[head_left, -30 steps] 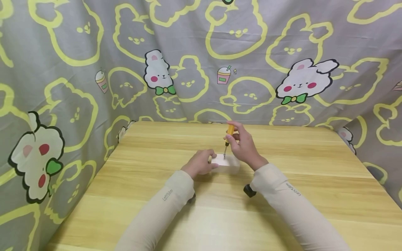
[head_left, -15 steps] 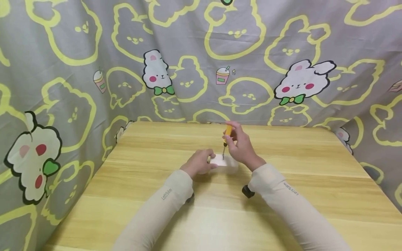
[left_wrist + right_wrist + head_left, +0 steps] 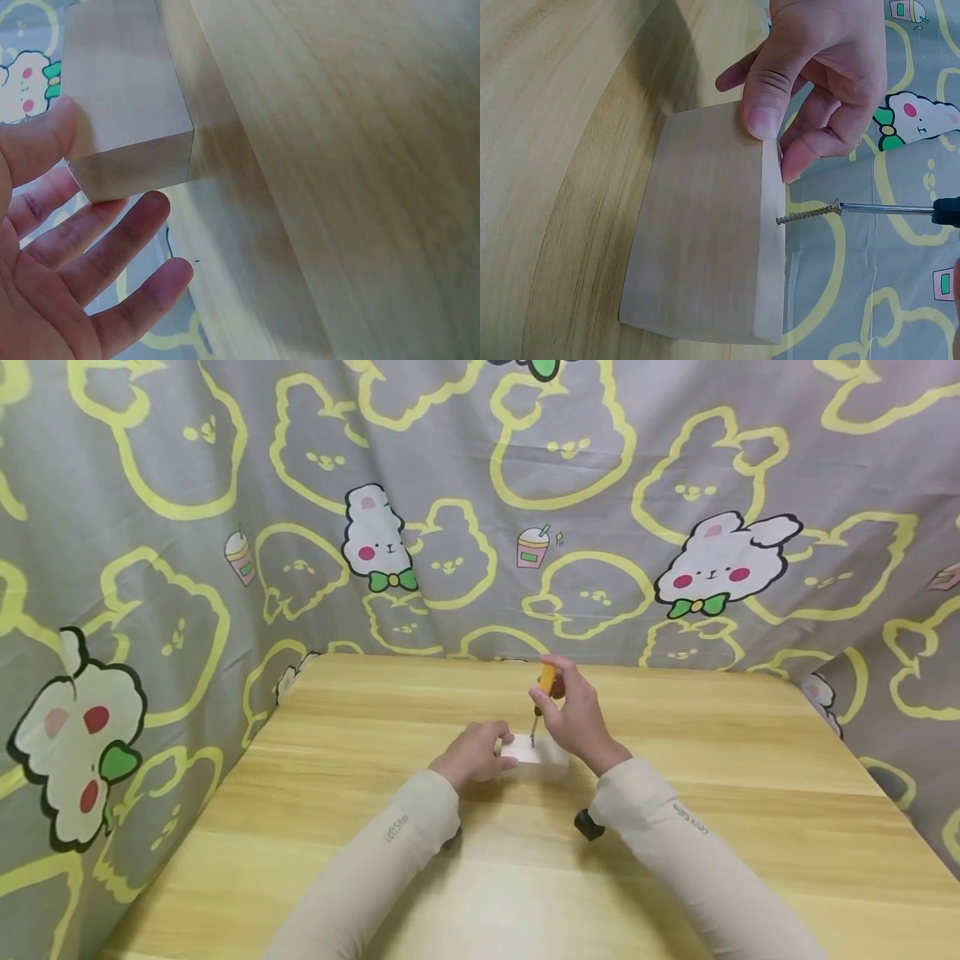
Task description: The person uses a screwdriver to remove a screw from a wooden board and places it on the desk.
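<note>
A pale wooden block (image 3: 517, 749) lies on the table, its narrow face upward. My left hand (image 3: 474, 752) grips the block's left end between thumb and fingers; in the left wrist view the outer fingers (image 3: 124, 244) spread loosely beside it. With my right hand (image 3: 576, 714) I hold a screwdriver by its yellow handle (image 3: 548, 677), upright and slightly tilted above the block. In the right wrist view the screwdriver shaft (image 3: 885, 209) meets the head of a screw (image 3: 810, 214). The screw's point is at the block's narrow face, with most of its thread showing.
The wood-grain table (image 3: 360, 710) extends on all sides of the block. A grey curtain (image 3: 450, 460) with cartoon rabbits hangs behind the table and at its sides. A black device (image 3: 588, 824) sits under my right wrist.
My right thumb and fingers have shifted a little around the screwdriver handle. The left hand keeps its hold on the block, and the head view has moved slightly.
</note>
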Motion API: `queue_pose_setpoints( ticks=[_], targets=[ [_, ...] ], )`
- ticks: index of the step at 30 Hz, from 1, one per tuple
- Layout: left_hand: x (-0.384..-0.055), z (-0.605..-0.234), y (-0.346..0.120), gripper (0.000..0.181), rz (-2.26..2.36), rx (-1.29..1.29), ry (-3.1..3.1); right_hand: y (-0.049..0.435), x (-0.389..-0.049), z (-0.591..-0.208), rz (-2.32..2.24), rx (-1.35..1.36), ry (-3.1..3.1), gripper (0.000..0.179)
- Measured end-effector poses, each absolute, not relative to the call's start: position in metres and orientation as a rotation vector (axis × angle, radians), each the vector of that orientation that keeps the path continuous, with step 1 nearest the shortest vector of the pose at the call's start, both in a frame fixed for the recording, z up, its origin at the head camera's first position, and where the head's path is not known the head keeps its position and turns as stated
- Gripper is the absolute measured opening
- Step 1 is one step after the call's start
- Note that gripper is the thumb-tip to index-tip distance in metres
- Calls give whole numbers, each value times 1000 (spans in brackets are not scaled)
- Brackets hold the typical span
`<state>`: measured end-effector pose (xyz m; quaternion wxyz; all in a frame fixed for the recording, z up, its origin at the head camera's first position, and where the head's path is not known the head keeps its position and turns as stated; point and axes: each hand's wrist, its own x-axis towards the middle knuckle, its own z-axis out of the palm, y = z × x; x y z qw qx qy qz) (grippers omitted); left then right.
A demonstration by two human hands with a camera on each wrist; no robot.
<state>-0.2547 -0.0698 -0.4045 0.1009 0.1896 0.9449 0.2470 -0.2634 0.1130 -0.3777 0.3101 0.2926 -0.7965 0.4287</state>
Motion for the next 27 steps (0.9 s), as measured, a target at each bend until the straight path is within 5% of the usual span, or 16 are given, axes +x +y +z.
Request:
queue_pose_setpoints(
  ticks=[27],
  targets=[
    [-254, -406, -71, 40, 728, 556, 2794, 115, -260, -371, 1152, 833, -2120, 52]
  ],
)
